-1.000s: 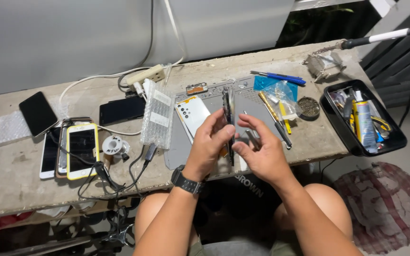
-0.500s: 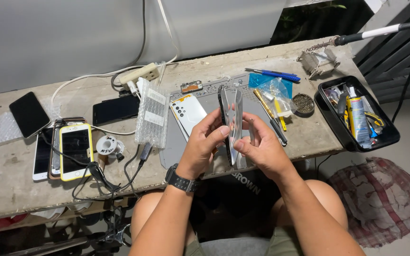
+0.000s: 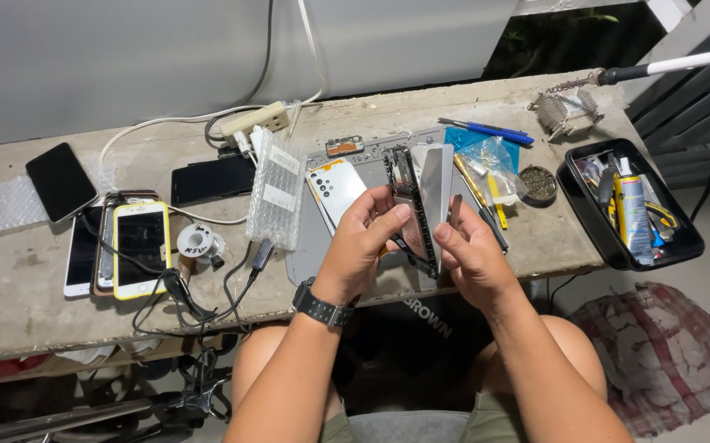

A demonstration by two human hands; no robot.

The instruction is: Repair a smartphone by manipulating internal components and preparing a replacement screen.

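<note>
My left hand [image 3: 367, 234] and right hand [image 3: 470, 250] grip an opened phone [image 3: 416, 205] above the counter [image 3: 35, 287]; right of it, a black tray [image 3: 683, 238] holds tubes and tools.

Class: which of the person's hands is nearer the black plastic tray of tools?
Right. The right hand lies between the opened phone and the black plastic tray; the left hand sits farther away.

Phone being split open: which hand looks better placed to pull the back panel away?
Probably the right hand: its fingers sit on the outer side of the pale back panel, already fanned off the phone body. The left hand, with the watch, grips the body and can steady it.
</note>
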